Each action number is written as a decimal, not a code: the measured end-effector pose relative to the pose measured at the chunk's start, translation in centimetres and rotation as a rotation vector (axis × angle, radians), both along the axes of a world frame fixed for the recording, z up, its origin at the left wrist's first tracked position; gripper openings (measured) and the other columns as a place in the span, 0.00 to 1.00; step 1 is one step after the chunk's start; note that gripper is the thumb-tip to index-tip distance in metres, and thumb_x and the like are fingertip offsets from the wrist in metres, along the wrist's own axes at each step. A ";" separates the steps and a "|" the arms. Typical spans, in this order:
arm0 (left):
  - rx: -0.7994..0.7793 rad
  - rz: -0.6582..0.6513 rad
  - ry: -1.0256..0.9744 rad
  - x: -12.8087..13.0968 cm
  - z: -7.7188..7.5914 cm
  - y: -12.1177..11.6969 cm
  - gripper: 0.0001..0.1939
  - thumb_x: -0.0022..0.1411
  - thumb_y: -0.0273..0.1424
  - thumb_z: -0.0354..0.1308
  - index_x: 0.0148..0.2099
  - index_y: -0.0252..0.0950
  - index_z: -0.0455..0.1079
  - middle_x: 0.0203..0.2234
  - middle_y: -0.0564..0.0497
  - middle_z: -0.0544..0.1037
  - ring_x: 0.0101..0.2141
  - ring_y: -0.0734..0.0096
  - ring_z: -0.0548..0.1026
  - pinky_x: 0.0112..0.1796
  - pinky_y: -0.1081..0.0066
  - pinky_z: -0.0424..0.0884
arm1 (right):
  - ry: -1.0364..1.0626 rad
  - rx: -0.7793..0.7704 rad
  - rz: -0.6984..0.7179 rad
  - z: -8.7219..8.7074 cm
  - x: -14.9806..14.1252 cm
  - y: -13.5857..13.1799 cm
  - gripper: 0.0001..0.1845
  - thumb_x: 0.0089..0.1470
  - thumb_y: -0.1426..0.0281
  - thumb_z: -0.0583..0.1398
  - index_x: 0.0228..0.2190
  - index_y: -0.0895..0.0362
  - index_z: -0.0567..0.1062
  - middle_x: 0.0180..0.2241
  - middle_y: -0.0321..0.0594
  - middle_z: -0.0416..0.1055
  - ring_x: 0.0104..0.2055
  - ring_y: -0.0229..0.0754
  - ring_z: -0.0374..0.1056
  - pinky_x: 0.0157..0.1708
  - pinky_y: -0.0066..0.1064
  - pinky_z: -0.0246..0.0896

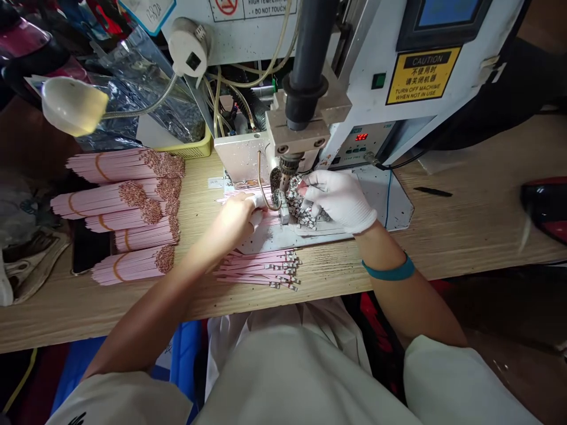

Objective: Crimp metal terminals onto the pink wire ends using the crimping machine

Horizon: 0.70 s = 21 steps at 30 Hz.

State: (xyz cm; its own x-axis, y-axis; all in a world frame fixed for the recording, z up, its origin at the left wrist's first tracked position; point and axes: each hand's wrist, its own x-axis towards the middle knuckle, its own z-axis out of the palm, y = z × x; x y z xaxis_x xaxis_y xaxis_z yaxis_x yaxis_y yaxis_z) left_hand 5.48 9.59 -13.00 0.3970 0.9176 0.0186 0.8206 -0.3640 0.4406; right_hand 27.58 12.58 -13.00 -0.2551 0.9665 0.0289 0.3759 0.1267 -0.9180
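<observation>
My left hand (234,217) pinches several pink wires (248,200) near the foot of the crimping press head (287,168), with a white fingertip covering on its thumb or finger. My right hand (336,199), in a white glove, rests on a tangle of small metal terminals (301,203) and seems to grip them, close to the press. Bundles of pink wire (126,166) with bare copper ends and orange ties lie left of my left hand. Loose pink wires with metal terminals (257,270) lie below both hands.
The white crimping machine (425,77) stands on a wooden workbench (460,236), with a metal plate (390,200) under the work. A gooseneck lamp (73,106), yellow basket (190,147) and foil bag (150,100) sit back left. A black pen (433,192) lies right.
</observation>
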 end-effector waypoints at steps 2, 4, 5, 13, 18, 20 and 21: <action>-0.052 -0.003 -0.051 -0.2 0.6 0.0 0.09 0.56 0.25 0.49 0.34 0.32 0.71 0.27 0.47 0.75 0.28 0.68 0.71 0.32 0.72 0.66 | 0.030 0.026 -0.014 0.1 0.0 0.0 0.09 0.51 0.67 0.63 0.31 0.61 0.76 0.27 0.40 0.73 0.27 0.38 0.67 0.25 0.28 0.61; -0.091 -0.002 -0.106 -0.4 0.9 0.1 0.09 0.57 0.27 0.49 0.35 0.32 0.70 0.28 0.48 0.75 0.29 0.68 0.71 0.31 0.72 0.65 | 0.056 0.034 -0.014 0.1 -0.1 0.0 0.08 0.49 0.68 0.64 0.28 0.61 0.75 0.26 0.39 0.72 0.27 0.37 0.67 0.24 0.27 0.61; -0.106 -0.006 -0.142 -0.5 0.9 0.1 0.10 0.58 0.29 0.49 0.36 0.32 0.70 0.29 0.47 0.75 0.29 0.68 0.71 0.31 0.71 0.65 | 0.091 -0.009 -0.012 0.1 -0.2 0.0 0.07 0.48 0.69 0.64 0.27 0.61 0.75 0.25 0.39 0.71 0.25 0.36 0.66 0.22 0.26 0.61; -0.375 0.018 -0.486 -1.0 -0.3 0.4 0.16 0.58 0.42 0.56 0.32 0.32 0.71 0.28 0.49 0.74 0.30 0.68 0.71 0.32 0.71 0.67 | 0.372 -0.356 0.050 -0.7 -1.6 -0.6 0.06 0.46 0.75 0.64 0.26 0.60 0.70 0.18 0.35 0.69 0.14 0.32 0.64 0.10 0.21 0.59; -0.473 0.057 -0.597 -1.0 -0.4 0.6 0.16 0.55 0.42 0.59 0.30 0.33 0.68 0.28 0.51 0.72 0.28 0.72 0.68 0.31 0.73 0.64 | 0.393 -0.431 0.104 -0.8 -1.8 -0.5 0.04 0.48 0.78 0.62 0.27 0.60 0.70 0.16 0.34 0.68 0.14 0.32 0.64 0.11 0.20 0.60; -0.454 0.053 -0.602 -0.9 -0.4 0.7 0.15 0.55 0.41 0.60 0.27 0.33 0.66 0.26 0.52 0.71 0.28 0.73 0.67 0.31 0.74 0.63 | 0.399 -0.428 0.104 -0.8 -1.9 -0.4 0.04 0.48 0.78 0.62 0.28 0.60 0.71 0.16 0.34 0.68 0.14 0.32 0.63 0.10 0.19 0.59; -0.448 0.054 -0.601 -0.8 -0.4 0.7 0.15 0.54 0.40 0.60 0.27 0.33 0.66 0.25 0.52 0.71 0.28 0.73 0.67 0.30 0.74 0.62 | 0.397 -0.419 0.105 -0.8 -1.9 -0.4 0.04 0.48 0.78 0.62 0.28 0.60 0.71 0.16 0.33 0.67 0.14 0.31 0.63 0.10 0.19 0.58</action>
State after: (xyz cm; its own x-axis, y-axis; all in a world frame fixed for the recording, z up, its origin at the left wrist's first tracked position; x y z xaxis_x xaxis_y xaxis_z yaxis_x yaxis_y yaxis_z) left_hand 4.72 10.33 -13.36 0.3902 0.9064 -0.1618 0.4036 -0.0105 0.9149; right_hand 25.69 12.18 -13.79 -0.3979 0.8861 -0.2377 -0.0020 -0.2600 -0.9656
